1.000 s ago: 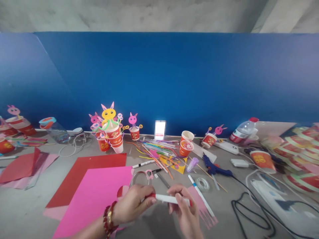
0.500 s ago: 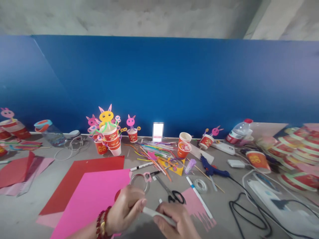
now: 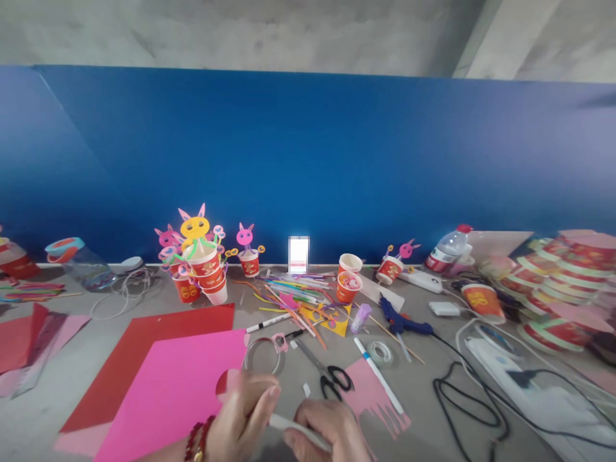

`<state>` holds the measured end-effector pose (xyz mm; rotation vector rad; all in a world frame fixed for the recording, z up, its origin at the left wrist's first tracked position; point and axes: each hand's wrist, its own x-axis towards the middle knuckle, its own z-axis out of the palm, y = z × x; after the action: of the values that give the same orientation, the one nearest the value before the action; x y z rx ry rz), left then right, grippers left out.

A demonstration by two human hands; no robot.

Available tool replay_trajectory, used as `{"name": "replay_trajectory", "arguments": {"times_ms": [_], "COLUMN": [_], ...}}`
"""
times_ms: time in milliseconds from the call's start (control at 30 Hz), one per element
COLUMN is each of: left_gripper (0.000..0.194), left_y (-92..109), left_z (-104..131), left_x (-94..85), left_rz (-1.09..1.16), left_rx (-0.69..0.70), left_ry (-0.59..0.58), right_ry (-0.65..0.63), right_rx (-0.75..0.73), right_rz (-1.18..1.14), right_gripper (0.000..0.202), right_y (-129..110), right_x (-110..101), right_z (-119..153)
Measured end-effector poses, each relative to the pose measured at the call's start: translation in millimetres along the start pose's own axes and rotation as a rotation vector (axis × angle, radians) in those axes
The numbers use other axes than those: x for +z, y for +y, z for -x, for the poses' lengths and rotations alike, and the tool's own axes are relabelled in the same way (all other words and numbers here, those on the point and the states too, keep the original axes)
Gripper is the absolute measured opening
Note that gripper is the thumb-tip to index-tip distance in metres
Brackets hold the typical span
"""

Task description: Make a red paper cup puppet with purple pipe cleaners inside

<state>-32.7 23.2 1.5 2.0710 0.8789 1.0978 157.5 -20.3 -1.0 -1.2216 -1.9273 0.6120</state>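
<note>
Near the bottom centre, my left hand (image 3: 245, 414) is closed, with a red round piece (image 3: 222, 383) showing at its upper left edge; what its fingers grip is hard to make out. A white strip or tube (image 3: 301, 428) runs from beside it into my right hand (image 3: 330, 427), whose fingers are wrapped round it. Bright pink paper (image 3: 178, 385) lies partly under my left hand, over red paper (image 3: 101, 385). Above my right hand lie black-handled scissors (image 3: 332, 377), and fringed pink paper (image 3: 368, 391) is to its right.
Decorated cups (image 3: 206, 269) stand at the back left. Coloured strips (image 3: 298, 292) are piled mid-table near orange cups (image 3: 348, 287). A blue glue gun (image 3: 402, 319), black cable (image 3: 437, 391), power strip (image 3: 520, 391), bottle (image 3: 447, 250) and stacked cups (image 3: 568, 276) sit to the right.
The whole view has shifted slightly, so most objects appear a little further left. Both hands sit slightly lower in the picture, still holding the same things.
</note>
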Motion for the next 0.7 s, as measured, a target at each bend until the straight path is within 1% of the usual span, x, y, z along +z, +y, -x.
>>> {"name": "replay_trajectory", "arguments": {"times_ms": [67, 133, 200, 267, 333, 433, 500, 533, 567, 600, 633, 700], "left_gripper": [0.049, 0.047, 0.046, 0.046, 0.049, 0.053, 0.052, 0.051, 0.05, 0.049, 0.047, 0.041], "left_y": [0.4, -0.4, -2.3, -4.1, -5.1, -5.5, -6.4, -7.4, -8.9, -10.8, -13.1, -18.3], "left_z": [2.1, 3.9, 4.6, 3.6, 0.5, -6.1, -9.4, -10.0, -10.0, -9.4, -8.3, -5.1], "left_x": [1.9, 3.0, 3.5, 3.9, 4.4, 4.7, 3.6, 2.4, 0.7, -1.2, -3.3, -7.1], "left_rz": [0.004, -0.004, -0.017, -0.032, -0.053, -0.1, -0.127, -0.13, -0.124, -0.115, -0.109, -0.12], "left_rx": [0.003, -0.009, -0.018, -0.021, -0.027, -0.042, -0.038, -0.032, -0.025, -0.024, -0.034, -0.092], "left_ry": [0.054, 0.082, 0.092, 0.077, 0.023, -0.104, -0.189, -0.219, -0.236, -0.238, -0.232, -0.201], "right_ry": [0.0, 0.003, 0.015, 0.027, 0.021, -0.016, -0.042, -0.034, -0.004, 0.062, 0.153, 0.41], "right_rx": [0.002, 0.003, 0.006, 0.019, 0.035, 0.06, 0.071, 0.067, 0.066, 0.062, 0.075, 0.169], "right_rz": [-0.036, -0.084, -0.116, -0.127, -0.138, -0.154, -0.157, -0.154, -0.146, -0.128, -0.1, -0.026], "right_gripper": [0.039, 0.043, 0.046, 0.048, 0.049, 0.048, 0.046, 0.045, 0.043, 0.041, 0.038, 0.028], "right_y": [0.8, 2.5, 4.4, 6.0, 7.5, 10.8, 15.7, 19.5, 24.7, 31.3, 39.5, 61.0], "right_x": [1.0, 3.7, 6.3, 7.5, 7.0, 4.2, -0.6, -5.1, -11.5, -20.2, -31.3, -58.7], "right_z": [-0.4, -0.2, -0.1, -0.6, -1.1, 0.5, 5.8, 9.9, 14.7, 19.9, 24.9, 32.7]}}
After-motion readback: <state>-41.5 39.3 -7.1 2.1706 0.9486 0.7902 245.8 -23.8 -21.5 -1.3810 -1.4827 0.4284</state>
